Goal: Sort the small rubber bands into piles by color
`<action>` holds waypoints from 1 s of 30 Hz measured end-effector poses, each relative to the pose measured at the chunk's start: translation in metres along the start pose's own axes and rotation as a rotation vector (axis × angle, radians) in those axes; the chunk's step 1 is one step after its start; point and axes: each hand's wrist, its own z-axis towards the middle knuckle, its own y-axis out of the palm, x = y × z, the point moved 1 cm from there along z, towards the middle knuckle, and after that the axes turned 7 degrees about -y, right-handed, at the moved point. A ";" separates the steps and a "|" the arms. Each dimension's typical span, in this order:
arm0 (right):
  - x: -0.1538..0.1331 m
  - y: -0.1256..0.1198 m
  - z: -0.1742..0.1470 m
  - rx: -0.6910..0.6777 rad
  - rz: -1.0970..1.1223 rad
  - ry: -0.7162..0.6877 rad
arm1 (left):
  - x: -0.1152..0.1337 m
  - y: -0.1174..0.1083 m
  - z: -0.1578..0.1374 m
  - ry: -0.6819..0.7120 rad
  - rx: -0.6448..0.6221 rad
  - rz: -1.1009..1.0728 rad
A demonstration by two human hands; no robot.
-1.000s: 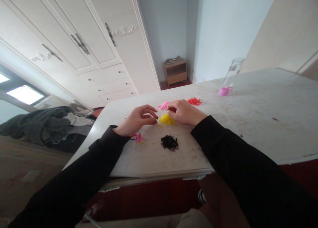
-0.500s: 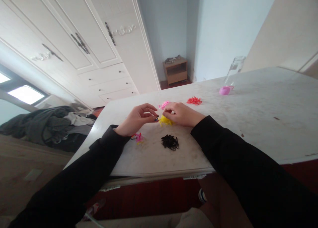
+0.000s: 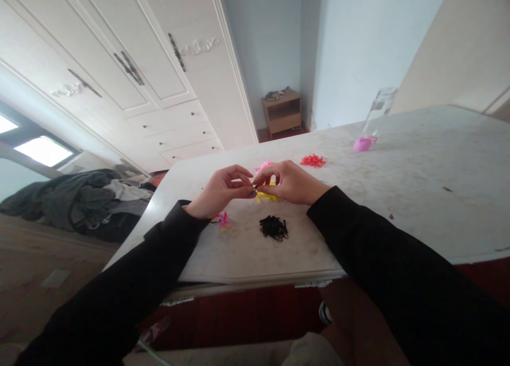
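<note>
Between thumb and fingertips, my left hand (image 3: pixel 221 192) pinches a small black rubber band (image 3: pixel 255 189), with a hint of blue beside it. The fingertips of my right hand (image 3: pixel 290 183) meet there and pinch at the same band. Partly hidden behind my right hand lies a pile of yellow rubber bands (image 3: pixel 266 198). Closer to me sits a pile of black rubber bands (image 3: pixel 273 228). Pink rubber bands (image 3: pixel 263 167) show beyond the hands, and red ones (image 3: pixel 313 160) lie to their right. A small mixed-colour cluster (image 3: pixel 223 221) rests near my left wrist.
A clear glass bottle (image 3: pixel 377 111) stands at the back right of the white table (image 3: pixel 418 196), with a pink object (image 3: pixel 363 143) at its base. Dark clothes (image 3: pixel 71 201) are heaped left of the table. Beyond it are a white wardrobe (image 3: pixel 159 127) and a small wooden cabinet (image 3: pixel 283 122).
My right hand has moved left from over the yellow pile to meet my left fingertips at the black band. More of the yellow pile's right side shows. My left hand has hardly moved.
</note>
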 end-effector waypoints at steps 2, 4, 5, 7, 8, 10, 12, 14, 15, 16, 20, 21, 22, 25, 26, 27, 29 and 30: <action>0.000 0.001 0.000 -0.002 0.023 0.011 | 0.000 0.000 0.000 0.003 -0.009 -0.003; -0.001 0.000 0.000 0.003 0.043 0.023 | 0.000 0.000 -0.001 0.003 -0.008 -0.008; -0.002 -0.001 0.000 0.016 0.045 0.027 | 0.001 0.000 -0.001 0.003 -0.005 -0.012; -0.005 -0.004 0.000 0.060 0.030 0.039 | 0.001 0.000 -0.001 0.006 0.007 -0.016; -0.007 -0.006 0.000 0.081 0.024 0.044 | 0.002 0.000 -0.001 0.009 0.017 -0.014; -0.010 -0.010 -0.001 0.079 0.055 0.052 | 0.002 -0.001 0.000 0.014 0.041 -0.003; -0.012 -0.013 -0.002 -0.022 0.157 0.050 | 0.001 -0.002 0.000 0.020 0.058 0.002; -0.013 -0.013 -0.003 -0.171 0.265 0.047 | 0.001 -0.002 0.001 0.028 0.057 -0.006; -0.013 -0.013 -0.004 -0.239 0.300 0.051 | 0.000 -0.001 0.001 0.029 0.052 -0.008; -0.012 -0.012 -0.005 -0.293 0.320 0.060 | 0.000 -0.001 0.001 0.029 0.047 -0.007; -0.010 -0.007 -0.007 -0.423 0.309 0.096 | -0.001 -0.001 0.001 0.019 0.042 0.007; -0.009 -0.007 -0.007 -0.432 0.291 0.097 | -0.001 -0.001 0.001 0.016 0.040 0.007; -0.009 -0.006 -0.007 -0.415 0.269 0.095 | -0.001 -0.001 0.000 0.014 0.038 0.008; -0.008 -0.007 -0.006 -0.222 0.193 0.069 | 0.000 -0.001 0.000 0.005 0.024 0.014; -0.008 -0.007 -0.005 -0.145 0.176 0.058 | 0.001 -0.001 0.000 0.005 0.021 0.014; -0.007 -0.007 -0.005 -0.081 0.165 0.049 | 0.001 -0.001 0.000 0.005 0.020 0.014; -0.007 -0.007 -0.004 -0.014 0.162 0.046 | 0.002 0.000 0.000 0.005 0.020 0.015; -0.007 -0.006 -0.004 -0.001 0.167 0.051 | 0.002 0.000 0.000 0.004 0.019 0.019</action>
